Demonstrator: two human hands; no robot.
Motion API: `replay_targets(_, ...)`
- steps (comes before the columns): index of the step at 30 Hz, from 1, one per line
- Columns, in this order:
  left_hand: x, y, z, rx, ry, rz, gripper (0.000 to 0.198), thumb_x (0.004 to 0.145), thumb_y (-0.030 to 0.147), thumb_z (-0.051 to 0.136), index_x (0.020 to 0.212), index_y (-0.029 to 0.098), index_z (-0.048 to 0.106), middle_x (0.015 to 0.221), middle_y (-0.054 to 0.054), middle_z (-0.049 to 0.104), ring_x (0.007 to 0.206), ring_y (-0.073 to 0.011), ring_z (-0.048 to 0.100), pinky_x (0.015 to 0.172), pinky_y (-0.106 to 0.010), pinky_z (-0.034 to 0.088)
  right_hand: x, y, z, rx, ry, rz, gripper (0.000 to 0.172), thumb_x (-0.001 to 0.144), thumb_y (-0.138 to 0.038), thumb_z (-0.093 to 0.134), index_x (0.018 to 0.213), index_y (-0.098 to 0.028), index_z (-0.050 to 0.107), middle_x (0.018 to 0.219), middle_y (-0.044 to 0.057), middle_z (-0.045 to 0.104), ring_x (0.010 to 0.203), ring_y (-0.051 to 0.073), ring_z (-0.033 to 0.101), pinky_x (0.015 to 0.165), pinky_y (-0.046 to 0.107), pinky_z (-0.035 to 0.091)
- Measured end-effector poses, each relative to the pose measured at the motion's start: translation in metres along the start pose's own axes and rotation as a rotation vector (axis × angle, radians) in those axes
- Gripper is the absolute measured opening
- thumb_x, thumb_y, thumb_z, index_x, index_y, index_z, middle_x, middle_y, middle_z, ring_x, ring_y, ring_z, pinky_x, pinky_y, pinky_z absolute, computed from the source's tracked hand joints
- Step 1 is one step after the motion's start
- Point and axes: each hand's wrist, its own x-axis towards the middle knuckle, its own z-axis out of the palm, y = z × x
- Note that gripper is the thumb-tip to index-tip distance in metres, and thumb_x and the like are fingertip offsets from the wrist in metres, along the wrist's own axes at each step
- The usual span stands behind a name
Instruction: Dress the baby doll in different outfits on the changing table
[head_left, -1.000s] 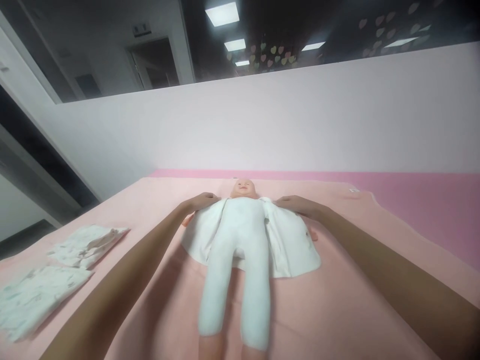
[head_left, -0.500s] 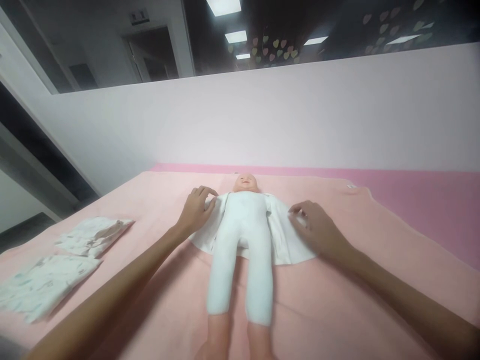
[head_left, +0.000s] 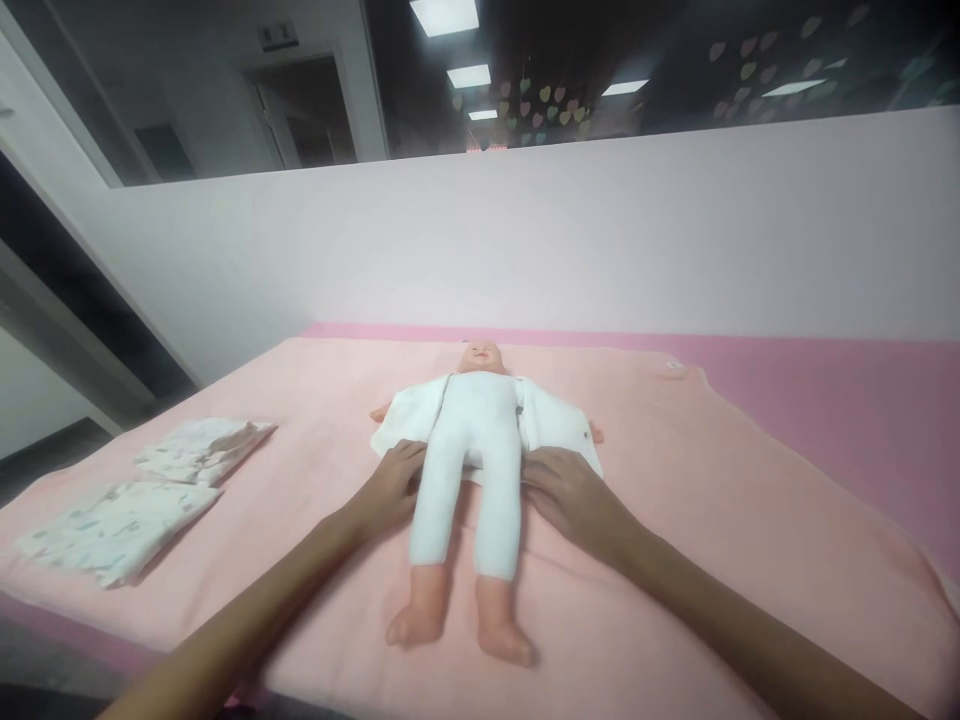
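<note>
A baby doll (head_left: 472,440) in a white body suit lies on its back on a pink blanket (head_left: 675,520), head toward the wall, bare feet toward me. An opened white garment (head_left: 559,425) is spread under its torso. My left hand (head_left: 390,488) rests flat at the garment's lower left edge beside the doll's hip, fingers stretched out. My right hand (head_left: 566,490) lies flat at the garment's lower right edge beside the other hip, fingers extended. Neither hand grips anything that I can see.
Two folded patterned white cloths (head_left: 120,520) (head_left: 202,448) lie on the blanket at the left. A darker pink mat (head_left: 840,390) shows beyond the blanket at the right. A white wall (head_left: 525,240) stands behind the table. The table's front edge is near me.
Both hands have slid from the doll's shoulders down along the garment to its lower edge at the hips. The view has pulled back, and the doll's feet now show.
</note>
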Motion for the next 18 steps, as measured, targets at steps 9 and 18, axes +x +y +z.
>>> replay_targets(9, 0.002, -0.006, 0.001, 0.082, -0.031, 0.053, 0.023, 0.1, 0.022, 0.043, 0.101, 0.024, 0.066, 0.097, -0.007, 0.064, 0.092, -0.0255, 0.053, 0.086, -0.042, 0.043, -0.005, 0.011, -0.009, -0.22, -0.061, -0.171, 0.022, 0.096, -0.004, 0.049, 0.098, -0.021, 0.064, 0.091, 0.005, 0.062, 0.082, 0.022, 0.053, 0.081, 0.039, 0.044)
replay_targets(18, -0.005, 0.005, -0.006, 0.046, -0.093, 0.026, 0.015, 0.095, 0.03, 0.052, 0.101, 0.025, 0.065, 0.091, -0.005, 0.061, 0.089, -0.0255, 0.051, 0.084, -0.041, 0.043, -0.003, -0.002, -0.012, -0.182, -0.096, -0.086, 0.011, 0.095, -0.019, 0.056, 0.104, -0.022, 0.062, 0.088, 0.005, 0.059, 0.08, 0.023, 0.05, 0.079, 0.041, 0.043)
